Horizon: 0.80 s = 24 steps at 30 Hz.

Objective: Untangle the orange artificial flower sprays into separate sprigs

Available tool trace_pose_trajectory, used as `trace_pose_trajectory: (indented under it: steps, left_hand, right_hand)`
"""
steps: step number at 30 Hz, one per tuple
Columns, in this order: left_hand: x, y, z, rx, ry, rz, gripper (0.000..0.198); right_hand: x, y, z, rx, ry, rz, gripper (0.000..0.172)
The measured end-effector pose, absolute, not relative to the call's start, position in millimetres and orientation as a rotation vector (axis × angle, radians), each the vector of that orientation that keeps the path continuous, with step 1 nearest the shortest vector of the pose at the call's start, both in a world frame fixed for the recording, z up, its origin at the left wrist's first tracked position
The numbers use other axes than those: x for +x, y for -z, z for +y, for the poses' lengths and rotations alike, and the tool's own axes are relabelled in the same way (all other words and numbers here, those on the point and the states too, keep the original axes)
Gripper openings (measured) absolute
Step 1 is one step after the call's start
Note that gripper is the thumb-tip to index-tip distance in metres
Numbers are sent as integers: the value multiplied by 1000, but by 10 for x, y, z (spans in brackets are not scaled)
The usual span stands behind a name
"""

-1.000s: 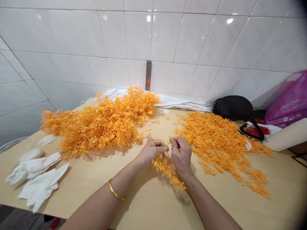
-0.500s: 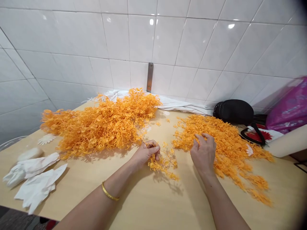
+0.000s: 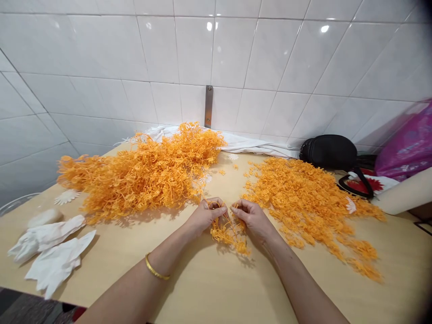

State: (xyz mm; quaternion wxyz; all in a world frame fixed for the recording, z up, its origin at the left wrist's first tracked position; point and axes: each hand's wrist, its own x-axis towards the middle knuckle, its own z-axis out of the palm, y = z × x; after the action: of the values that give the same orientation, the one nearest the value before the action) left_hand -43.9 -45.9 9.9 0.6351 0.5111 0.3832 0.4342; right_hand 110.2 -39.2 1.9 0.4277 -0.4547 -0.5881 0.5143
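Note:
My left hand (image 3: 209, 215) is closed in a pinch on a thin-stemmed orange plastic flower sprig (image 3: 232, 238), which hangs down over the table. Close beside it, my right hand (image 3: 251, 218) pinches at the same sprig's right side; its fingertips partly hide what they grip. Behind my left hand rises a big tangled heap of orange sprigs with stems (image 3: 145, 175). A flatter pile of small orange flower pieces (image 3: 303, 193) spreads out beyond and to the right of my right hand.
Crumpled white tissues (image 3: 57, 256) lie at the left of the wooden table (image 3: 216, 292). White flower pieces (image 3: 66, 196) are scattered about. A black pouch (image 3: 329, 152), a purple bag (image 3: 405, 148) and a pale roll (image 3: 403, 191) stand at the right. White cloth (image 3: 256, 148) runs along the tiled wall.
My right hand has moved left, from the edge of the flatter pile to the sprig, and its fingers have closed. My left hand stays in place, holding the sprig.

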Motion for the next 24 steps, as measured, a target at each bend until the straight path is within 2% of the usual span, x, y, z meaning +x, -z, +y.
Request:
trace_pose_trajectory:
  steps: [7,13,18,22,24]
  left_hand:
    - [-324,-82,-468,1149,-951,989,30]
    - [-285,-112,-513,1197,-867,1043,14]
    - [-298,-138,-524,1094,-906,1122,14]
    - [-314,-110,-520,1059,-934,890,3]
    - [-308,-75,-517,988,-927,771,9]
  right_hand:
    - [1031,21,-406,-1086,-1091,-1514,15]
    - [982,-6,-433,-1072,-971,-1471,17]
    - [974,-13,-434,-1109,-876,-1471,18]
    - [921,-36,-464,-1080,-909,-1467,19]
    - [898,-44,-482,-1059,-955,-1443,18]
